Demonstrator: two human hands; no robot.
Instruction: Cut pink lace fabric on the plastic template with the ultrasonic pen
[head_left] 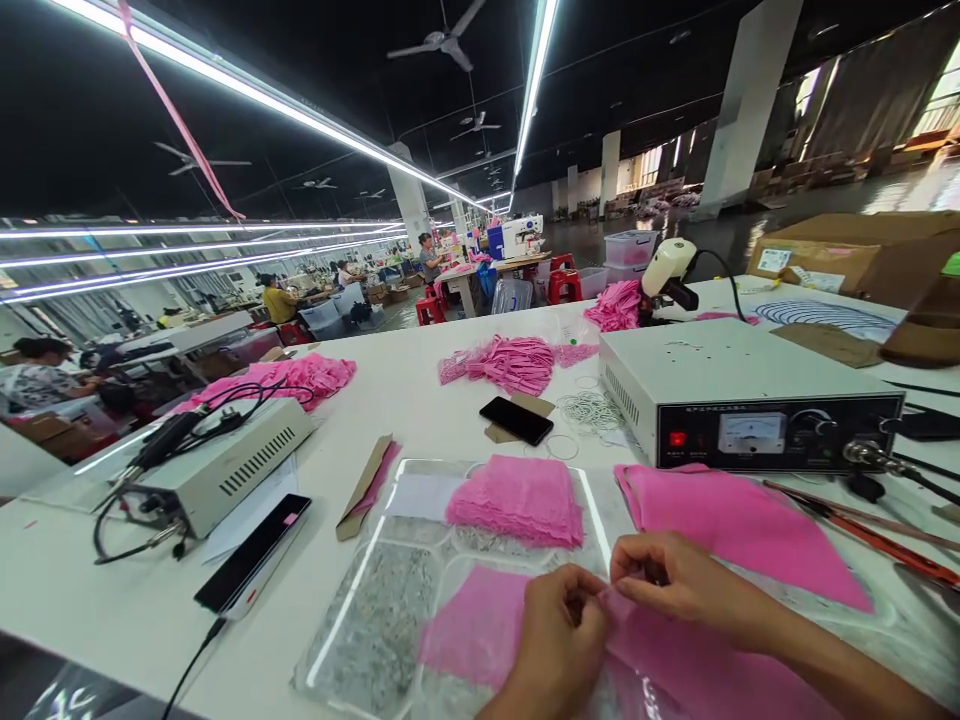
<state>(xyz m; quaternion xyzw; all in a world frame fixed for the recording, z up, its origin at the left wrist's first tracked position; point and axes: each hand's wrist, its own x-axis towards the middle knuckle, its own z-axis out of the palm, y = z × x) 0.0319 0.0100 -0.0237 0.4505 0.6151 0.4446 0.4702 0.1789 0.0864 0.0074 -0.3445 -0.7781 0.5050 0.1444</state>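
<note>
Fabric (480, 625), thin, pink, between left hand (559, 635) and right hand (671, 580), atop glossy sheet (375, 620)

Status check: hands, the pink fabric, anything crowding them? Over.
Left hand and right hand both pinching pink fabric piece over clear board. Pink lace stack just beyond. Metered box off right, apart.

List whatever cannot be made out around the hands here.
Head view:
- Pinched edge of the pink fabric: covered by the left hand and right hand.
- Fabric's lower part: cut off by the bottom edge.
- Dial reading on the control box: too small.
</note>
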